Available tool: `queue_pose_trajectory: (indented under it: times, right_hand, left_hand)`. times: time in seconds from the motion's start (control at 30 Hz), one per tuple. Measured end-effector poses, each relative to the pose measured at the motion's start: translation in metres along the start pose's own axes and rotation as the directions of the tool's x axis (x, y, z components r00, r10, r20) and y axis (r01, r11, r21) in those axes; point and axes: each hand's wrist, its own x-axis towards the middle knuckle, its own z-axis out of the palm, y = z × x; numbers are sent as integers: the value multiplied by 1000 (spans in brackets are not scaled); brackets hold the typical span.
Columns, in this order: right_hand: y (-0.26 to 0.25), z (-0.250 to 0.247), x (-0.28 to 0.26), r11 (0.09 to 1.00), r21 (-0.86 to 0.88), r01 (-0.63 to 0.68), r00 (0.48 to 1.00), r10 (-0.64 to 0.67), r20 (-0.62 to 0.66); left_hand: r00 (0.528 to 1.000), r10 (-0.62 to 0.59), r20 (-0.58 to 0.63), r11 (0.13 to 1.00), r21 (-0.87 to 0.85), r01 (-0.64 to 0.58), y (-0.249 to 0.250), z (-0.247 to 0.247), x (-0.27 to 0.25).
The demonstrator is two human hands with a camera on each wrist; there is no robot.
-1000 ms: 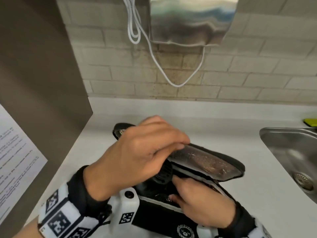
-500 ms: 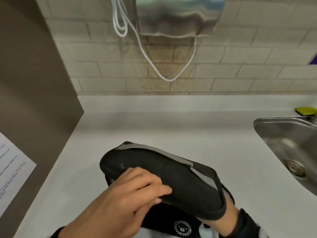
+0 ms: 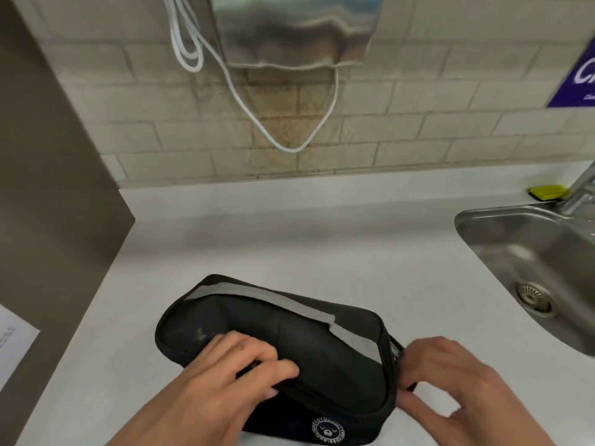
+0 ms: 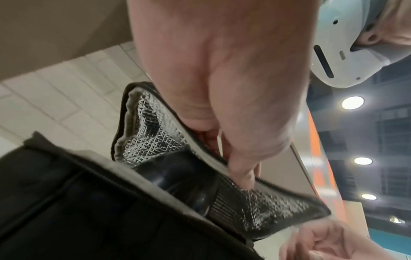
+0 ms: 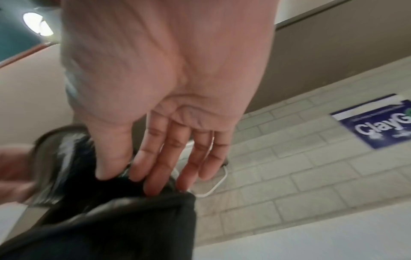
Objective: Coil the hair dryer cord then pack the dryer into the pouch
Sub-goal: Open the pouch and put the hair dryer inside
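Note:
The black pouch (image 3: pixel 289 326) lies on the white counter (image 3: pixel 289 239) with its lid folded down. My left hand (image 3: pixel 254 368) grips the lid's front edge, fingers curled over it. In the left wrist view the lid is still a little ajar. That view shows the silver lining (image 4: pixel 151 140) and the black hair dryer (image 4: pixel 177 176) inside the pouch. The cord is hidden. My right hand (image 3: pixel 415 375) is at the pouch's right end by the zipper (image 3: pixel 397 349). Its fingers (image 5: pixel 155 167) are straight and touch the pouch corner (image 5: pixel 133 211).
A steel sink (image 3: pixel 515 252) with a tap is at the right, and a yellow sponge (image 3: pixel 547 192) lies behind it. A white cable (image 3: pixel 289 146) hangs from a steel dispenser (image 3: pixel 296 27) on the brick wall. A brown partition (image 3: pixel 48 188) with a paper sheet (image 3: pixel 13 342) closes off the left.
The left hand has brought the raised lid down over the pouch. The right hand has come out of the pouch and moved to its right end by the zipper.

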Motion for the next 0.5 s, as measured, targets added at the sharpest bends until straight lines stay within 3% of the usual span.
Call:
queue_pose_trajectory:
  times: [0.1, 0.13, 0.27, 0.3, 0.33, 0.4, 0.5]
  right_hand:
    - [-12, 21, 6, 999, 21, -50, 997, 49, 52]
    - [-16, 34, 9, 997, -5, -75, 997, 75, 35]
    - [-15, 54, 30, 982, -171, -79, 979, 108, 172]
    - [-13, 57, 35, 987, -151, -50, 981, 77, 178]
    - [-13, 57, 39, 983, -161, -89, 955, 130, 268]
    - [-5, 67, 40, 964, -243, -105, 964, 159, 213]
    - [-12, 55, 40, 978, 107, -177, 979, 164, 125]
  left_hand:
    - [996, -42, -74, 991, -133, 32, 7, -4, 13]
    - [994, -51, -96, 985, -167, 35, 6, -8, 19]
    - [986, -90, -140, 971, -233, 56, 2, -25, 37]
    - [982, -90, -163, 971, -235, 50, 2, -29, 37]
    - [976, -89, -198, 978, -204, 47, 2, -30, 36]
    - [954, -80, -288, 993, -109, 51, 7, -31, 31]
    - [914, -46, -403, 997, 40, 67, 18, -7, 9]
